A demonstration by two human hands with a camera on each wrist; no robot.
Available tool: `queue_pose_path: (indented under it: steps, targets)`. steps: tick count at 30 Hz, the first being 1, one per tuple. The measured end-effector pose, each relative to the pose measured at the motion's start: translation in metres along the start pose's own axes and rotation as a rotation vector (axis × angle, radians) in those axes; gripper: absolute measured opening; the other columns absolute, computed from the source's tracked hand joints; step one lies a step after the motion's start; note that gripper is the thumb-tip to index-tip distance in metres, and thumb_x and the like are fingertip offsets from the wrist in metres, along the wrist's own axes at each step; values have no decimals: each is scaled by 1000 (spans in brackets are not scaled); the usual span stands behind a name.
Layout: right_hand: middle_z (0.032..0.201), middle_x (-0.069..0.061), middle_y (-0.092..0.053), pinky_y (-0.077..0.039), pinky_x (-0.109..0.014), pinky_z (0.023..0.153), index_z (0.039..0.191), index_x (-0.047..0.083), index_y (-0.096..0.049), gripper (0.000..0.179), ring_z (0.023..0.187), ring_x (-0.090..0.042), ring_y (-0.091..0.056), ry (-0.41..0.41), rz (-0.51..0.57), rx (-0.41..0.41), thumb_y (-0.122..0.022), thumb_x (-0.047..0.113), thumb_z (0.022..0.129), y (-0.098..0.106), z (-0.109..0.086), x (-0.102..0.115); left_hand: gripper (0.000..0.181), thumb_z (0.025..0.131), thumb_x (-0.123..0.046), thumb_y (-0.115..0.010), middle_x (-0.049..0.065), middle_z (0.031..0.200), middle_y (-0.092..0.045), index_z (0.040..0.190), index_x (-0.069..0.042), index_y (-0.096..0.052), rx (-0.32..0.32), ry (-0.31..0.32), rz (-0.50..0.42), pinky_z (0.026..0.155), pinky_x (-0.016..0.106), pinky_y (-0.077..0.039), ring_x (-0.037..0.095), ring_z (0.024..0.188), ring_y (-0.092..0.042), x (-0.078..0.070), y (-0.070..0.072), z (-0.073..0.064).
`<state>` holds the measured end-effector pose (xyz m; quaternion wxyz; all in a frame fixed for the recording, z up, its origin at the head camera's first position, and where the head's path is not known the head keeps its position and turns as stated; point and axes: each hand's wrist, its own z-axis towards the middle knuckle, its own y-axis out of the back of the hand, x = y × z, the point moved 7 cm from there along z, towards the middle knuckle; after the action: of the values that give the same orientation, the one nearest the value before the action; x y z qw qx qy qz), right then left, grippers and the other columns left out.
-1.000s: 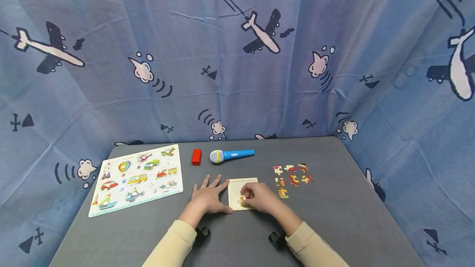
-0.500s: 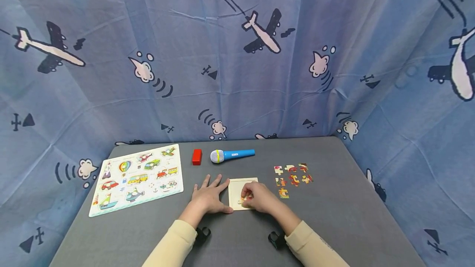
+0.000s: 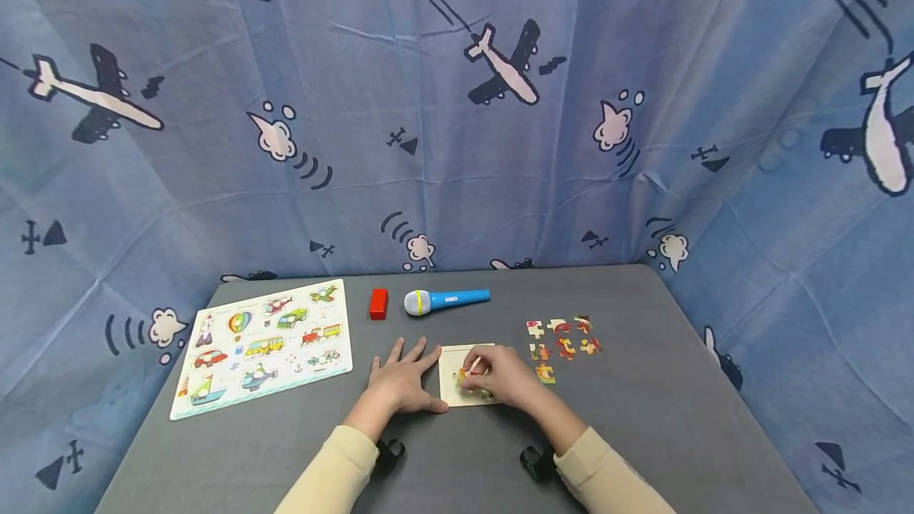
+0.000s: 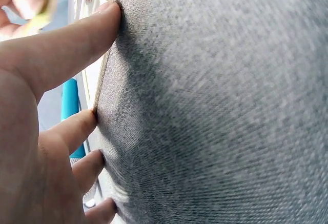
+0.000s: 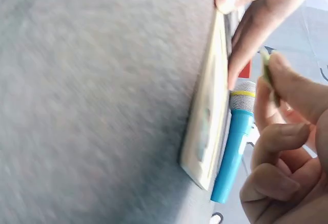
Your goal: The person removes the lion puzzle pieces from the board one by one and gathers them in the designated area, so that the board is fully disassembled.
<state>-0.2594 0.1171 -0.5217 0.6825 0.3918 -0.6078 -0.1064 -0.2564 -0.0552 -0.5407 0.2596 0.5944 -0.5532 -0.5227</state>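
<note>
A small pale wooden puzzle tray (image 3: 451,355) lies on the grey table. My left hand (image 3: 400,384) rests flat at its left side with fingers spread, the thumb and index fingertips touching the tray's edge. Over the tray, my right hand (image 3: 501,376) pinches a jigsaw piece (image 5: 268,78) between thumb and index finger; in the right wrist view the piece is held edge-on, clear of the tray. Another patterned piece (image 3: 486,393) shows inside the tray near its lower right, partly covered by the right hand. Several loose jigsaw pieces (image 3: 566,347) lie to the right of the tray.
Behind the tray lies a blue toy microphone (image 3: 457,298), with a red block (image 3: 378,304) to its left. A large picture puzzle board (image 3: 264,347) of vehicles covers the table's left part. A blue patterned curtain (image 3: 457,141) hangs behind the table.
My right hand has risen slightly off the tray with the jigsaw piece, which is now tilted up. A piece at the tray's lower right has come into view. My left hand has stayed put.
</note>
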Motion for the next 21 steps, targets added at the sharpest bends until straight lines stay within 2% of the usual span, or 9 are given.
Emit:
queue_pose_path:
  steps: [7, 10, 16, 21]
  targets:
    - [73, 2, -68, -44, -24, 54, 103, 19, -75, 16, 62, -11, -57, -3, 50, -12, -76, 29, 90, 17, -6, 1, 98, 72, -63, -81, 1, 167, -27, 156, -33, -40, -4, 7, -2, 116, 74, -15, 39, 156, -13, 0, 0, -2]
    - [76, 2, -67, -45, -24, 55, 106, 18, -75, 18, 64, -11, -55, -8, 65, -50, -75, 28, 91, 26, -10, -2, 97, 74, -61, -81, 1, 168, -26, 156, -32, -39, 4, 11, -5, 116, 74, -14, 39, 156, -12, 1, -1, -1]
    - [75, 5, -67, -46, -25, 58, 99, 14, -72, 21, 65, -12, -56, -69, 111, -175, -82, 26, 85, 49, -18, -13, 97, 74, -60, -82, 1, 168, -26, 156, -32, -39, 0, 5, -15, 116, 73, -13, 39, 156, -11, -1, 2, -3]
    - [78, 3, -68, -47, -25, 58, 97, 10, -74, 20, 67, -13, -58, -90, 110, -206, -82, 23, 85, 64, -26, -25, 98, 73, -60, -82, 1, 167, -26, 156, -31, -40, -1, -6, -17, 116, 74, -14, 40, 156, -12, -2, 2, -4]
